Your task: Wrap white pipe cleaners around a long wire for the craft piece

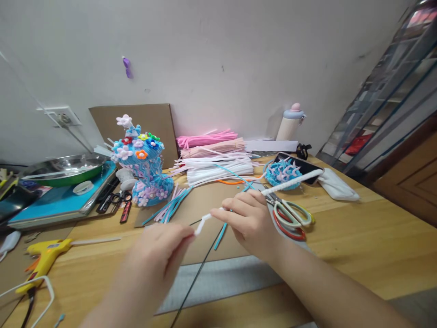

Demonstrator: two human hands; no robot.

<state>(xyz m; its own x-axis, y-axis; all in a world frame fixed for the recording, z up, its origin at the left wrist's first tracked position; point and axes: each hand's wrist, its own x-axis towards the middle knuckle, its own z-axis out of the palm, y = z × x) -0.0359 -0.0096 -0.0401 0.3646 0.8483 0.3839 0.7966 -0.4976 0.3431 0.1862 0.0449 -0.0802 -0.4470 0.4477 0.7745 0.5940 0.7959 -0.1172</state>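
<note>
A white pipe cleaner (292,182) runs through both hands above the cardboard on the desk. My left hand (153,257), somewhat blurred, pinches one end between thumb and fingers. My right hand (251,218) is closed around the middle, and the long tail sticks out to the right past it. Between the hands, the stem has a short zigzag bend. Below them a thin dark wire (200,271) slants toward the front edge. Blue pipe cleaners (220,237) lie under and beside my right hand. Scissors with red and pale green handles (290,216) rest just right of it.
A blue flower-covered pipe-cleaner piece (139,155) stands at left, near a yellow glue gun (46,259) and black-handled scissors (116,199). White pipe-cleaner bundles (218,169) lie at the back. A round blue piece (282,175), a phone (309,168) and a bottle (289,123) are at right.
</note>
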